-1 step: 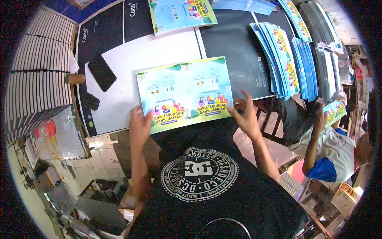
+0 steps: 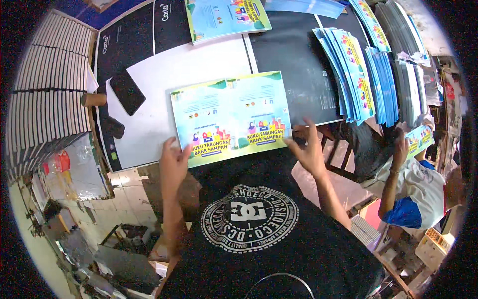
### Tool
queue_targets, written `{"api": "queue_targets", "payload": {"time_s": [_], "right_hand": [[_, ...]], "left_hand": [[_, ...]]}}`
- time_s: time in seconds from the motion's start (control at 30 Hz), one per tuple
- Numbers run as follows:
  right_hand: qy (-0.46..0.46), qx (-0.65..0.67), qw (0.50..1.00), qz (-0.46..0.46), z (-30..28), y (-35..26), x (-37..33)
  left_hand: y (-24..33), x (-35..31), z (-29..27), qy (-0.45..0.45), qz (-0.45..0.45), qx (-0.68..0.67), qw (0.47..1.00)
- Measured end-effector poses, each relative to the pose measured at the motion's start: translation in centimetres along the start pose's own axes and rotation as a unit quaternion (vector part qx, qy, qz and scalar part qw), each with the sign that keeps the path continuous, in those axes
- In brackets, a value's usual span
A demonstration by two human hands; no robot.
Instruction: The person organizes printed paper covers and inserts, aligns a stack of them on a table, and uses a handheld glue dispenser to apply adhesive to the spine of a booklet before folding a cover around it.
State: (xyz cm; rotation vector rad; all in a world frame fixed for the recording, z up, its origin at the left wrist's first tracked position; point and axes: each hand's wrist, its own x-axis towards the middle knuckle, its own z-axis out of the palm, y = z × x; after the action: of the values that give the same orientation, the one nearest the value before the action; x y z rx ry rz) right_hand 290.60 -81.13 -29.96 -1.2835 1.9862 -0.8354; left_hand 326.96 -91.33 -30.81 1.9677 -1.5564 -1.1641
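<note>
A printed cover sheet (image 2: 231, 117), light blue and green with two matching covers side by side, lies at the table's near edge; whether it is one sheet or a stack I cannot tell. At its lower left corner is my left hand (image 2: 175, 157), thumb by the edge and fingers apart. My right hand (image 2: 309, 149) is spread beside the lower right edge, its thumb close to the corner. Neither hand grips anything. Beyond it, a stack of the same printed sheets (image 2: 226, 20) rests on a large white sheet (image 2: 191, 62).
A black phone (image 2: 127, 93) and a brown cardboard tube (image 2: 93, 99) lie left, beside tall stacks of bound books (image 2: 50, 109). Folded blue covers (image 2: 348, 74) are piled on the right. Another person (image 2: 413, 184) at the right holds a similar printed sheet (image 2: 419, 139).
My left hand has shifted slightly left and its fingers have loosened from the sheet's edge. My right hand has dropped a little. The sheet lies almost where it was.
</note>
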Motion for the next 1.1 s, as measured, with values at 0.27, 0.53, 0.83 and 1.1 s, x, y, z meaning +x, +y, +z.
{"api": "queue_targets", "payload": {"time_s": [0.27, 0.53, 0.83, 1.1], "right_hand": [[-0.127, -0.127, 0.984, -0.002, 0.0, -0.8, -0.7], [-0.137, -0.215, 0.967, -0.011, 0.6, 1.5, -0.5], [-0.035, -0.229, 0.954, -0.193, 0.0, 5.8, 0.8], [-0.083, -0.364, 0.836, -0.401, -0.2, 7.4, 7.5]], "left_hand": [[-4.2, -4.5, -0.1, -0.055, 0.093, 0.056, 0.993], [-2.0, -5.3, -0.1, -0.024, 0.041, 0.254, 0.966], [-4.2, -5.3, 0.3, 0.003, 0.063, 0.167, 0.984], [-5.9, -5.2, -1.0, 0.043, 0.033, 0.274, 0.96]]}}
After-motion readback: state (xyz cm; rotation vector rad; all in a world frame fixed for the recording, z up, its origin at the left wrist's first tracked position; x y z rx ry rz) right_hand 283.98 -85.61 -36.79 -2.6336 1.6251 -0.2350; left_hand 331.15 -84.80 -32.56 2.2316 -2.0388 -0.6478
